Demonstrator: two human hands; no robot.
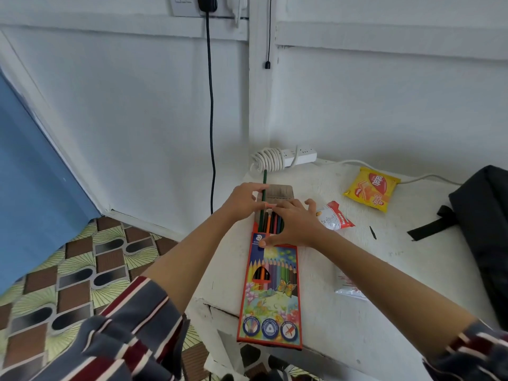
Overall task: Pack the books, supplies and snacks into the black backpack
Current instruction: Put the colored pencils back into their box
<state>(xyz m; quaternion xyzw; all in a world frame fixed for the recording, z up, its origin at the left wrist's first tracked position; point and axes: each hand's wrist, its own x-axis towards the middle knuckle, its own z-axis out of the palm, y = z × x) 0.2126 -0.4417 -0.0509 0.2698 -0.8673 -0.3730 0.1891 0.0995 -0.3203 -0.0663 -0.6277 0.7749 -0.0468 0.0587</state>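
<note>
On the surface (398, 270), near its left edge, our left hand (244, 200) pinches a green pencil (264, 185) that sticks out of the open top of the pencil box (270, 295). The box lies flat along that edge. Just to the right, our right hand (295, 224) rests spread over the box top, thumb pressing its front, gripping nothing. Further right lie a red-and-white snack (336, 218) and a yellow snack (372, 188), a little apart. The backpack (483, 215) sits at the far right.
</note>
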